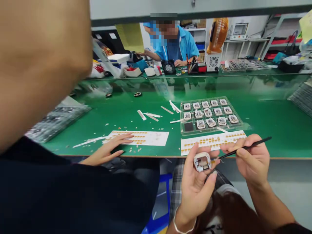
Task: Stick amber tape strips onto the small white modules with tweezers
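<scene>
My left hand, palm up, grips a small white watch-like housing with its open inside showing. A thin ribbon-like piece sticks out at the housing's right side. In my right hand is a pair of black tweezers, held like a pen. The tweezers' tip is close to the ribbon; whether they touch cannot be seen clearly. Just behind my hands, a white sheet with rows of amber stickers lies at the bench edge. Beyond it a clear tray carries several similar housings.
A co-worker's hand rests on another sticker sheet to the left. Paper strips and small scraps litter the green bench. Stacked trays stand left. A person in blue sits opposite.
</scene>
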A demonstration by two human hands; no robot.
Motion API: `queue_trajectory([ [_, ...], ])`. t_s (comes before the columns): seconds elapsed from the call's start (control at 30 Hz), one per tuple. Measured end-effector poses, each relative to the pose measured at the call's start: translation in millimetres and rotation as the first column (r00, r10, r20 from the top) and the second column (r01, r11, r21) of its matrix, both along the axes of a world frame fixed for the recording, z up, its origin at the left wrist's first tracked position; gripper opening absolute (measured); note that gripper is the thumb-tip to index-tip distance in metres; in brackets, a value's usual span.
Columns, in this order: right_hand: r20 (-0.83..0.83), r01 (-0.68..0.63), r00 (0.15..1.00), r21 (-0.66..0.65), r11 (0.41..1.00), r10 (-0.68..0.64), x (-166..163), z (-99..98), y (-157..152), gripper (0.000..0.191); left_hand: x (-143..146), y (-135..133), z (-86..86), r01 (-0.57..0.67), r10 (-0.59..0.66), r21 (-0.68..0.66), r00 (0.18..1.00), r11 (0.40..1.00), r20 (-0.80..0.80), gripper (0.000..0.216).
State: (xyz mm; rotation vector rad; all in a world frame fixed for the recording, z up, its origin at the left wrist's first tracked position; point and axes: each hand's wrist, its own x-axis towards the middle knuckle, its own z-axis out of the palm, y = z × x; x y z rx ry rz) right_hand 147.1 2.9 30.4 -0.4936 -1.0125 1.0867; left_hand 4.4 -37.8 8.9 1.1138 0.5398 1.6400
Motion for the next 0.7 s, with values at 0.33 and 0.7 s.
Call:
queue_trajectory([
  [0.33,0.211,-0.170,0.968,0.163,0.972,0.134,4,9.6,-9,0.024,-2,-13,10.9,-0.011,0.010,-0.048,1.000,0.999,-0.006,0.053],
  [0.7,0.223,-0.254,0.950,0.146,0.956,0.218,1,12.6,-6,0.028,1,-16,16.4,-0.059,0.059,-0.084,0.998,0.995,-0.010,0.052],
])
